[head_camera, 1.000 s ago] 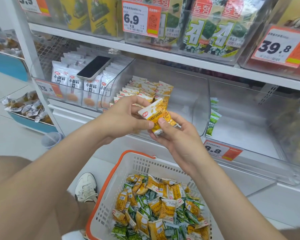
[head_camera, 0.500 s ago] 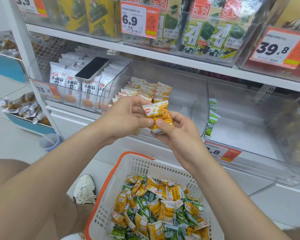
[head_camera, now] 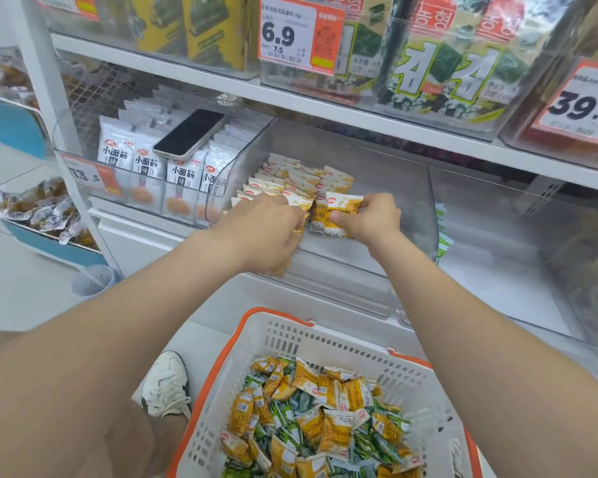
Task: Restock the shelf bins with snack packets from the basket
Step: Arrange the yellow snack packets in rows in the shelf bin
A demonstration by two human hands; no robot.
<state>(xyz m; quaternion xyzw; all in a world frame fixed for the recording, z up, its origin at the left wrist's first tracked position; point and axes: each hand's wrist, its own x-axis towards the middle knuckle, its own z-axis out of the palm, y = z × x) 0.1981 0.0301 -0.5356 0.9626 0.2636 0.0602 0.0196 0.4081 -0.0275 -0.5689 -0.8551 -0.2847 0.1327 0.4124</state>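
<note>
Looks partway done: pinches one yellow packet [head_camera: 342, 210] upright in the right grip [head_camera: 373, 220] inside the clear bin [head_camera: 377, 167] beside the standing rows [head_camera: 290, 179], curls the left grip [head_camera: 266, 224] over their front, hold unclear, and leaves many yellow and green packets [head_camera: 318, 419] in the basket [head_camera: 277, 316] below the bin.

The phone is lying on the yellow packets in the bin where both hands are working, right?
Not quite. The head view shows the phone lying on the white packets in the bin further left; the left hand and right hand do work among the yellow packets.
</note>
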